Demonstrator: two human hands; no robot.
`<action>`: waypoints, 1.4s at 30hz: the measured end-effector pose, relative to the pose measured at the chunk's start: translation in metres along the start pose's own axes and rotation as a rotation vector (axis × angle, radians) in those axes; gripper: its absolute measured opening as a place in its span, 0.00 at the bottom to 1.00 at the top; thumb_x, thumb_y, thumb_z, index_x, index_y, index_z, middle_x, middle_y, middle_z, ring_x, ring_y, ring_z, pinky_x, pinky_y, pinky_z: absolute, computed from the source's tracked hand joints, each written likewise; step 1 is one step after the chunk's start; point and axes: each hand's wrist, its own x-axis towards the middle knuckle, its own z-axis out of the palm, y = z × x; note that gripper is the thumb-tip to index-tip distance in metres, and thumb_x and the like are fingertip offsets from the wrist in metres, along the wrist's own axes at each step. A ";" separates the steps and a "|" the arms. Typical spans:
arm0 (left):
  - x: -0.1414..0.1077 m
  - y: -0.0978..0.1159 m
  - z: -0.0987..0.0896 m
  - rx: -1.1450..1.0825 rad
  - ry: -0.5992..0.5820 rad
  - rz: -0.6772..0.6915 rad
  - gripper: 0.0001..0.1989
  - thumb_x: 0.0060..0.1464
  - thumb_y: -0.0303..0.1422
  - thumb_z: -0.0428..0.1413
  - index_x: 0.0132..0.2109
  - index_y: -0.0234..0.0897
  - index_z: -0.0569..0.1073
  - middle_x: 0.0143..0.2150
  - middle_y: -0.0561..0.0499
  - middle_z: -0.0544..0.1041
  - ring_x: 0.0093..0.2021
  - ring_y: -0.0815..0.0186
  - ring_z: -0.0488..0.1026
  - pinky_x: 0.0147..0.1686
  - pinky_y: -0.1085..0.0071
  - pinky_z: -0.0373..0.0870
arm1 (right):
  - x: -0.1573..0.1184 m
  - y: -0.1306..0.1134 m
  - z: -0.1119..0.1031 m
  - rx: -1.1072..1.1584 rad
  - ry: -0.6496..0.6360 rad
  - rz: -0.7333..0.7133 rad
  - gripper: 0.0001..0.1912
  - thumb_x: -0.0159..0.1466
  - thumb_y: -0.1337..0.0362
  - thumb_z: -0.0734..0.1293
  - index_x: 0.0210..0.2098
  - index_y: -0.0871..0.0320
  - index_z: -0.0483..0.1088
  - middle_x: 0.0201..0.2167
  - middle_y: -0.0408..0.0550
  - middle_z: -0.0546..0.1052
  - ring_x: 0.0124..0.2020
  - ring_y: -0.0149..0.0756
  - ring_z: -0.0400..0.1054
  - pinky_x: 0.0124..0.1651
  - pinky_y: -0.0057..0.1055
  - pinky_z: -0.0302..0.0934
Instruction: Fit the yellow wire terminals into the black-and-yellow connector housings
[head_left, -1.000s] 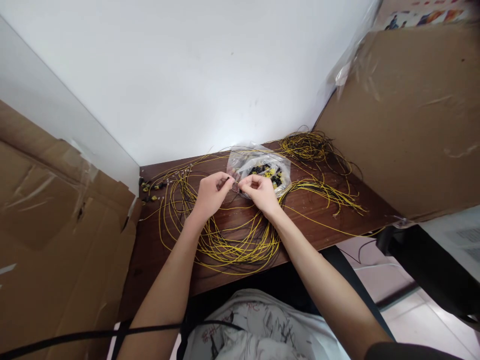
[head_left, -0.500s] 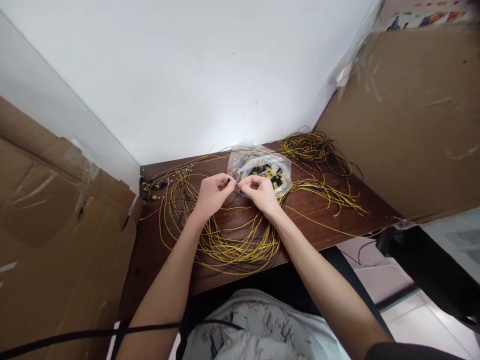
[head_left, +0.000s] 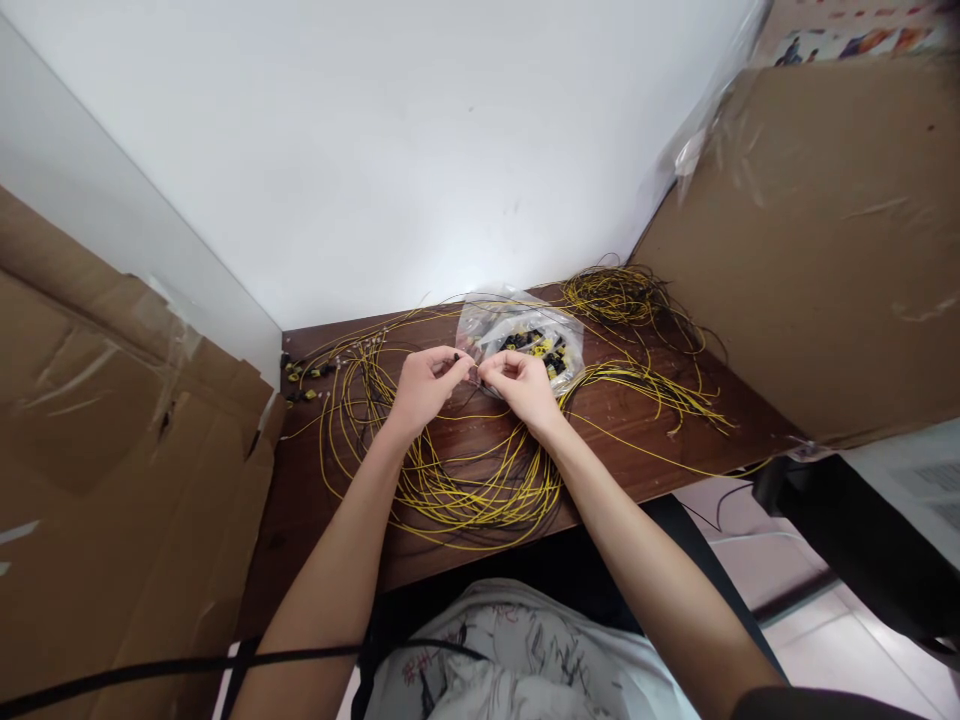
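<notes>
Above the brown table [head_left: 292, 500], my left hand [head_left: 427, 385] pinches a small black piece [head_left: 457, 357], of which only a bit shows at the fingertips. My right hand [head_left: 521, 385] is closed too, thumb against forefinger; what it holds is too small to make out. The fingertips of both hands nearly meet. Just behind them lies an open clear plastic bag [head_left: 480, 315] with several small black and yellow parts [head_left: 544, 345] in it. Under my wrists spreads a big loop of yellow and black wires [head_left: 465, 510].
A tangled wire bundle [head_left: 615, 292] lies at the back right, with loose wire ends [head_left: 697, 402] in front of it. Several black and yellow parts [head_left: 300, 370] sit at the left edge. Cardboard stands on the left [head_left: 112, 480] and right [head_left: 825, 250]; a white wall [head_left: 412, 150] is behind.
Both hands stay in almost the same place, fingertips still close together. The black piece shows slightly more at the left fingertips. Wires and bag have not visibly moved.
</notes>
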 end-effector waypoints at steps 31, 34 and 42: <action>0.001 -0.002 0.001 0.050 -0.016 0.018 0.12 0.50 0.37 0.54 0.26 0.33 0.71 0.19 0.54 0.67 0.16 0.77 0.56 0.16 0.78 0.52 | -0.001 -0.001 -0.001 -0.064 -0.050 -0.096 0.10 0.53 0.59 0.67 0.26 0.60 0.71 0.20 0.41 0.69 0.20 0.25 0.57 0.23 0.24 0.52; 0.001 -0.003 0.001 0.060 -0.023 0.022 0.12 0.51 0.37 0.54 0.27 0.33 0.71 0.20 0.54 0.68 0.16 0.76 0.57 0.17 0.78 0.53 | -0.001 0.000 -0.001 -0.082 -0.049 -0.094 0.10 0.53 0.58 0.67 0.26 0.61 0.71 0.21 0.42 0.71 0.20 0.25 0.58 0.24 0.24 0.53; 0.002 -0.003 0.001 0.069 -0.031 0.016 0.11 0.50 0.36 0.54 0.28 0.33 0.72 0.21 0.54 0.70 0.17 0.76 0.58 0.17 0.78 0.54 | -0.001 0.000 -0.001 -0.096 -0.038 -0.077 0.10 0.52 0.59 0.67 0.25 0.61 0.72 0.21 0.43 0.71 0.20 0.26 0.59 0.25 0.24 0.54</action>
